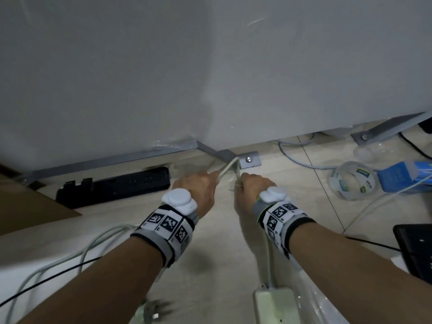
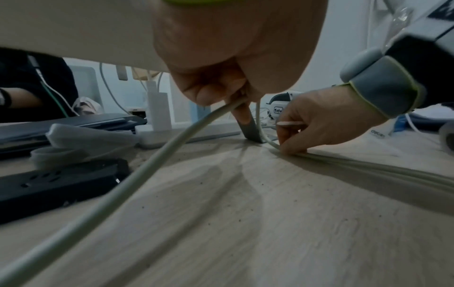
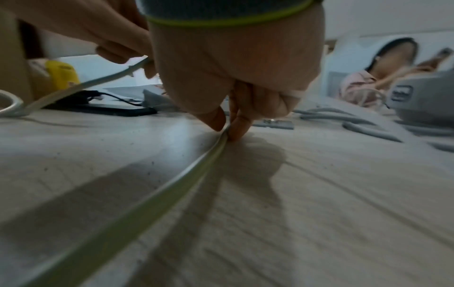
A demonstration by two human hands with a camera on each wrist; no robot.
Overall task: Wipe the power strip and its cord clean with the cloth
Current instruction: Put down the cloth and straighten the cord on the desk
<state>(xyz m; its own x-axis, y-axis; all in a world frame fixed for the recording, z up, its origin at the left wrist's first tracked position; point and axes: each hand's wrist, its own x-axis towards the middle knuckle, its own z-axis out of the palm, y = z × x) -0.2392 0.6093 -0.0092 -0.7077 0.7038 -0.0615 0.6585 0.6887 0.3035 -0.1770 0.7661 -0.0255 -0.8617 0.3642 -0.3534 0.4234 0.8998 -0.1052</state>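
Observation:
A white power strip [image 1: 275, 305] lies on the pale wood floor at the bottom of the head view. Its white cord [image 1: 228, 168] runs up under my right wrist, bends at a metal foot bracket [image 1: 250, 160] and comes back leftward. My left hand [image 2: 221, 97] grips the cord [image 2: 157, 155] in curled fingers, lifted off the floor. My right hand [image 3: 227, 130] pinches the cord [image 3: 172, 196] between thumb and finger, down at the floor. The hands are close together, just in front of the bracket. I see no cloth plainly; a thin pale strip shows at the right hand's fingers.
A black power strip [image 1: 114, 185] lies left along the grey partition's metal rail [image 1: 105, 160]. Cardboard [image 1: 28, 206] sits far left. A clear tape roll [image 1: 353, 181], a blue box [image 1: 404, 176] and loose grey cables [image 1: 294, 157] lie right; a black device [image 1: 416, 249] is at the right edge.

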